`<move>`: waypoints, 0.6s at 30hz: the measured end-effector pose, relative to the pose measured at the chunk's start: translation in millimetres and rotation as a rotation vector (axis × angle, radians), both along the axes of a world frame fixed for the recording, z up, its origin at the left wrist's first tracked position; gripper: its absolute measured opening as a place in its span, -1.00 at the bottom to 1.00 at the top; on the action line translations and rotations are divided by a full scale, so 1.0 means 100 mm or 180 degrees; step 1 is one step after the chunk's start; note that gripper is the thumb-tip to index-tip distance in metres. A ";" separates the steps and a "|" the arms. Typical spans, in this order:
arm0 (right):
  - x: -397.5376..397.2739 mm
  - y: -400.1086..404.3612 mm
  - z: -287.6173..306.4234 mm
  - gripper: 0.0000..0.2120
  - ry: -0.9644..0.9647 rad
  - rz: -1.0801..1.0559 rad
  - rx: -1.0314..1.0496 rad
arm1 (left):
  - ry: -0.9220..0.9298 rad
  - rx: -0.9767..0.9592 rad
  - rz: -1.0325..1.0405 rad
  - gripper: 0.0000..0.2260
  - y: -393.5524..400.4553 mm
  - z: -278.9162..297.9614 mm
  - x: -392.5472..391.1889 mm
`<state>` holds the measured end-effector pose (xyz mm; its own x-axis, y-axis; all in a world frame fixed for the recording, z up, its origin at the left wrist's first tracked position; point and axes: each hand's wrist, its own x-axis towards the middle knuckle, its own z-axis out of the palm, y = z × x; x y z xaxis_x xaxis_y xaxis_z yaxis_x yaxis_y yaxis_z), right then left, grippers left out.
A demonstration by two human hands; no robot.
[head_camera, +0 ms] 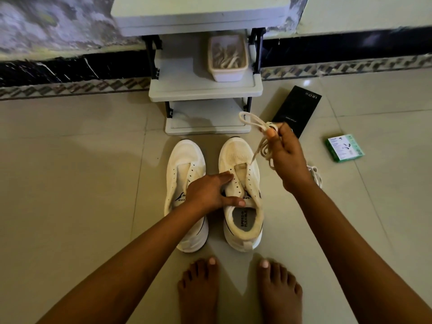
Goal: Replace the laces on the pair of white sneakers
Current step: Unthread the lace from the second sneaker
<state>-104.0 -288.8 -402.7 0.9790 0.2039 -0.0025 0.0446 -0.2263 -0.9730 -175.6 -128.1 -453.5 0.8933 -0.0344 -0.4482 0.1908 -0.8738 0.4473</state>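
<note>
Two white sneakers stand side by side on the tiled floor, toes pointing away from me. The left sneaker [184, 174] shows bare eyelets with no lace. My left hand [210, 190] lies flat on the right sneaker [240, 183], fingers stretched over its eyelet flap, thumb at the tongue. Raised above and to the right of that shoe, my right hand [285, 153] grips a bunched cream lace [259, 139]; one end still runs down into a top eyelet. Another lace [315, 174] lies on the floor behind my right wrist.
A small grey shelf rack [205, 90] stands just beyond the shoes, with a plastic tub of laces [228, 57] on its middle shelf. A black box [297, 108] and a green-and-white box [344, 147] lie on the floor at right. My bare feet [238, 288] are below the shoes.
</note>
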 end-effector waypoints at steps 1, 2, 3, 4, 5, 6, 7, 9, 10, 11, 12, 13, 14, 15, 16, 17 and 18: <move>0.00 0.02 0.02 -0.84 0.0173 0.0003 0.0273 | 0.0004 -0.0018 0.0019 -0.23 0.00 0.01 0.00; 0.01 0.05 0.03 -0.83 0.0432 -0.0019 0.0648 | 0.0010 -0.0035 0.0031 -0.24 0.00 0.01 0.00; 0.03 0.07 0.03 -0.82 0.0721 -0.0072 0.1037 | 0.0012 -0.0047 0.0033 -0.24 0.00 0.02 0.00; 0.05 0.09 0.01 -0.82 0.0895 -0.0192 0.1186 | 0.0010 -0.0051 0.0026 -0.24 0.00 0.02 -0.01; 0.08 0.11 -0.03 -0.83 0.0930 -0.0317 0.1002 | 0.0004 -0.0052 0.0016 -0.24 0.00 0.02 -0.01; 0.11 0.12 -0.08 -0.85 0.0848 -0.0409 0.0553 | -0.0002 -0.0048 0.0004 -0.24 0.00 0.02 -0.01; 0.13 0.11 -0.15 -0.85 0.0735 -0.0431 0.0043 | -0.0009 -0.0041 -0.0012 -0.24 0.00 0.02 -0.01; 0.15 0.07 -0.30 -0.77 0.0533 -0.0234 -0.0891 | -0.0020 -0.0027 -0.0033 -0.25 0.01 0.01 -0.01; 0.13 0.05 -0.37 -0.72 0.0434 -0.0053 -0.1278 | -0.0023 -0.0022 -0.0036 -0.24 0.01 0.01 -0.01; 0.09 0.04 -0.44 -0.69 0.0323 0.0141 -0.1590 | -0.0020 -0.0018 -0.0037 -0.24 0.01 0.00 -0.01; 0.04 0.03 -0.49 -0.67 0.0194 0.0297 -0.1814 | -0.0027 -0.0010 -0.0042 -0.24 0.01 0.01 0.00; -0.02 0.03 -0.54 -0.65 0.0069 0.0397 -0.1958 | -0.0031 0.0009 -0.0055 -0.23 0.00 0.01 0.00; -0.06 0.02 -0.58 -0.64 -0.0046 0.0431 -0.2050 | -0.0036 0.0034 -0.0075 -0.23 0.00 0.01 0.00; -0.07 0.02 -0.61 -0.65 -0.0114 0.0415 -0.2143 | -0.0038 0.0053 -0.0091 -0.23 0.00 0.01 0.00; -0.07 0.02 -0.62 -0.69 -0.0162 0.0386 -0.2245 | -0.0033 0.0057 -0.0091 -0.23 0.00 0.01 0.00; -0.04 0.02 -0.63 -0.72 -0.0202 0.0396 -0.2377 | -0.0023 0.0049 -0.0076 -0.23 0.00 0.01 0.00; -0.01 0.01 -0.62 -0.75 -0.0255 0.0455 -0.2561 | -0.0014 0.0037 -0.0063 -0.23 0.00 0.01 0.00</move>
